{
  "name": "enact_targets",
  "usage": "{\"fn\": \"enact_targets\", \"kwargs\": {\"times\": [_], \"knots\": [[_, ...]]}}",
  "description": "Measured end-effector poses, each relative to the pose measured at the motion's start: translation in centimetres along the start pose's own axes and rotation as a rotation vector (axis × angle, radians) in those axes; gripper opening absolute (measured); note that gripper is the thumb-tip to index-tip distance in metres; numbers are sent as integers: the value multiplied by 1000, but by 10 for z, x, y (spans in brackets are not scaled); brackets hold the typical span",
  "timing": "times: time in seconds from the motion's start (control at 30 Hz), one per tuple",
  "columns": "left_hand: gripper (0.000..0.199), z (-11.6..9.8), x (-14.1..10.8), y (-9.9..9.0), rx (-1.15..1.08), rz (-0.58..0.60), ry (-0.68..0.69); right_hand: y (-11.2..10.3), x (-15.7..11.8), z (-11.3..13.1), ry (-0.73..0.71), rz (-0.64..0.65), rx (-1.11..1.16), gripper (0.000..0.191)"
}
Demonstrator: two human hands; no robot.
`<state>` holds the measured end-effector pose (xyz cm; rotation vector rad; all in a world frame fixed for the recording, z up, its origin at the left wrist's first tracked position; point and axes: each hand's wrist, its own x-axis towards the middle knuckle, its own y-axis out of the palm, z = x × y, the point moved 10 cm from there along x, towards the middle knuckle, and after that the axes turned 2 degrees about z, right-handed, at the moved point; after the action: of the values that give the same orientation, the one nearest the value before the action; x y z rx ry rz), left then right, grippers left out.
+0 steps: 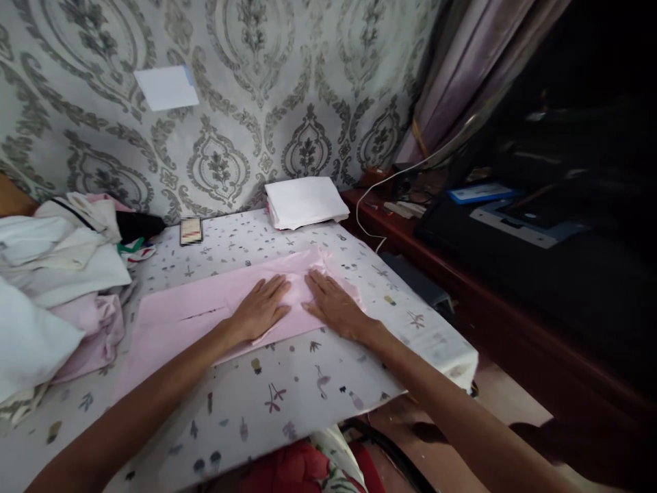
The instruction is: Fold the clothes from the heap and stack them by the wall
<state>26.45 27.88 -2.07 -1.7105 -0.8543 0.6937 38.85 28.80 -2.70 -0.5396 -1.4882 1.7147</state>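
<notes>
Head view: both hands [264, 308] [333, 305] lie flat, grasping nothing, on pink cloth [189, 301]; fabric looks light, soft, best gripped at edges beside hands.

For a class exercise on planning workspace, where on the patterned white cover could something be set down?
Bare patches of the patterned white cloth cover lie between the forearms, nearer than the flat pale-pink fabric; right of that fabric; and behind it, between the small dark-edged rectangle and folded white stack. The left end is crowded by heaped clothes.
</notes>
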Motion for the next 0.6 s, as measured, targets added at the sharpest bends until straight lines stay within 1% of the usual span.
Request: {"fn": "enact_targets", "kwargs": {"times": [0.03,0.1,0.2,0.3,0.37,0.47,0.53,0.6], "knots": [[64,1,1,4,-2,19,-7,5,0,-4,12,29,-20,73],[66,2,-2,7,-10,18,-14,9,1,-9,18,56,-43,75],[70,4,-12,6,-22,27,-14,7,0,-11,8,54,-47,74],[73,14,-27,1,-11,25,-34,0,1,-4,38,28,-37,74],[75,24,-37,-3,8,8,-59,-6,7,10,58,-3,-17,72],[81,38,-46,-4,48,5,-92,-8,27,44,20,-23,47,72],[87,43,-49,-2,75,4,-94,-2,44,68,-29,0,101,74],[92,43,-49,0,98,-4,-81,9,61,81,-47,58,138,72]]}}
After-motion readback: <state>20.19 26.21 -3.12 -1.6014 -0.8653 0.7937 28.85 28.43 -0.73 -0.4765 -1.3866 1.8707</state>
